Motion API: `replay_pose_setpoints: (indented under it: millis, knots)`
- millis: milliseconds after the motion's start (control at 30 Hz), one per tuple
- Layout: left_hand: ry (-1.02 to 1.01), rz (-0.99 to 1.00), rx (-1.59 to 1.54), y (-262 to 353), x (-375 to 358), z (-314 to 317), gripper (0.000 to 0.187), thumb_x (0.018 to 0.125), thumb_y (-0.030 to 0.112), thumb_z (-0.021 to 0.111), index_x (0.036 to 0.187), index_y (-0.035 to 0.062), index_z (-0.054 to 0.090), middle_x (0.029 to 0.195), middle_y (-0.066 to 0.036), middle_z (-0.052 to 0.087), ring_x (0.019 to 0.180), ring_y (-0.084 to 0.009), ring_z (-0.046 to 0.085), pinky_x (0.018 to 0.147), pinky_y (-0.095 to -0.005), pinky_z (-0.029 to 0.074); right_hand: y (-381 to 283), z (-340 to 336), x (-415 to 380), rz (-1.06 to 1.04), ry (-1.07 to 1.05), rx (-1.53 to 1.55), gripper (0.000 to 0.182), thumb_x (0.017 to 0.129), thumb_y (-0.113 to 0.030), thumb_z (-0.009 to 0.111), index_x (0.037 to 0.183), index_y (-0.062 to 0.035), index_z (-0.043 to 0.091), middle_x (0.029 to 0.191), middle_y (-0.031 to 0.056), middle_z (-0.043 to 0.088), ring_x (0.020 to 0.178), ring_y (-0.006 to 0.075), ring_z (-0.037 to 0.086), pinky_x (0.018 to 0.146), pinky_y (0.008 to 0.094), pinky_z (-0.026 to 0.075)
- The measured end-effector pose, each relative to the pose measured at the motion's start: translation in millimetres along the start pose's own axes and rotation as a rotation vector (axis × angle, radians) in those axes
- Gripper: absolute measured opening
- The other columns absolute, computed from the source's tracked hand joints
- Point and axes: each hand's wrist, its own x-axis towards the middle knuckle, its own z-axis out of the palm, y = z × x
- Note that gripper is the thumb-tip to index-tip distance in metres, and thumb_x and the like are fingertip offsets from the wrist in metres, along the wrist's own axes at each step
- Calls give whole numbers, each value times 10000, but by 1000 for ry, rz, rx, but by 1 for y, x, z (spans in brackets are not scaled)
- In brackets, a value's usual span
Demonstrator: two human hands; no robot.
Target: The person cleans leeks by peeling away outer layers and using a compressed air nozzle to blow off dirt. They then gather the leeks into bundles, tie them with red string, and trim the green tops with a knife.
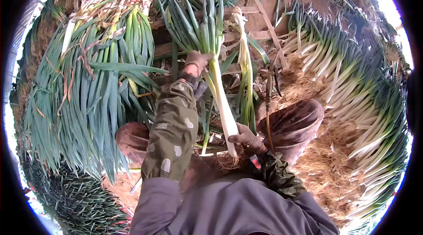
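A long green onion (223, 98) with a white shank slants across my front, its leaves pointing away and its roots toward my lap. My left hand (198, 61) is wrapped round it where the green leaves begin. Lower down, my right hand (247, 139) closes on the white shank just above the roots. Both hands wear thin gloves. Right of this onion, a yellowed stalk (245, 59) lies with its limp leaves hanging toward me. A dark tool with a lever and a thin hose (268, 87) stands near my right knee.
Untrimmed green onions (83, 94) are heaped at left. Along the right lies a long row of onions with bare white shanks (343, 76). Fibrous root scraps (326, 164) cover the ground beside my right knee. Wooden slats (266, 23) lie ahead.
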Motion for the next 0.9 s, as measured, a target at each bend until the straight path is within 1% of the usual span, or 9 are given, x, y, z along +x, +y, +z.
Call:
replay_pose_setpoints:
  millis: [67,200,233,333,400,533,633,800,900]
  knots:
    - [-90,-131,-289,9,-4,-9,164,773,98,829,855,25,707,709,-57,664,536,-149,572,457,-313,406,0,2,-5,-7,32,20,628,783,-263,804,1280,3,528,1012,30,602,846,114,576,745,251,484]
    - [-29,358,-515,10,-29,-11,257,770,167,849,916,-4,725,865,-120,727,741,-145,685,598,-284,552,-16,12,-14,-22,134,76,642,738,-266,736,1273,15,518,916,16,567,745,95,539,631,222,437]
    - [46,234,-626,15,-44,-15,297,773,152,829,987,-19,714,902,-110,742,827,-152,707,671,-267,567,-17,13,-16,-31,128,111,648,741,-257,709,1282,34,505,920,26,574,755,90,557,636,218,460]
    - [122,230,-637,10,-49,-18,169,810,135,770,804,130,602,652,51,524,443,-62,456,360,-209,305,-10,8,-23,-45,55,188,645,768,-188,697,1324,60,482,1027,108,649,908,181,650,832,318,543]
    - [188,147,-475,45,-83,-24,134,814,132,764,828,126,630,641,58,523,450,-46,426,368,-213,309,16,-9,-11,-50,156,-60,694,760,-215,740,1353,46,490,1115,138,662,968,220,656,887,338,543]
    - [226,399,-492,23,-56,-37,137,805,159,796,840,122,669,610,70,514,450,-27,403,382,-210,316,-13,18,-28,-46,-6,251,606,787,-239,715,1290,29,511,1050,110,662,891,176,651,814,301,549]
    - [318,65,-805,23,-69,-22,132,818,157,789,797,117,665,591,57,520,439,-32,408,405,-204,326,-23,29,-31,-95,37,307,564,804,-228,694,1274,21,506,1021,106,660,809,164,653,726,296,560]
    - [-589,552,764,58,-132,-16,186,852,303,718,849,117,701,738,-29,689,626,-162,627,625,-369,529,-9,-10,-22,-154,93,292,573,809,-210,696,1285,44,502,1013,113,646,847,175,657,744,299,566]
    - [-721,739,1153,141,-130,-76,238,788,341,748,839,109,740,789,-109,699,770,-279,681,741,-411,530,-20,-21,-26,-152,136,233,605,795,-211,705,1297,59,501,1003,112,641,839,172,646,738,295,561]
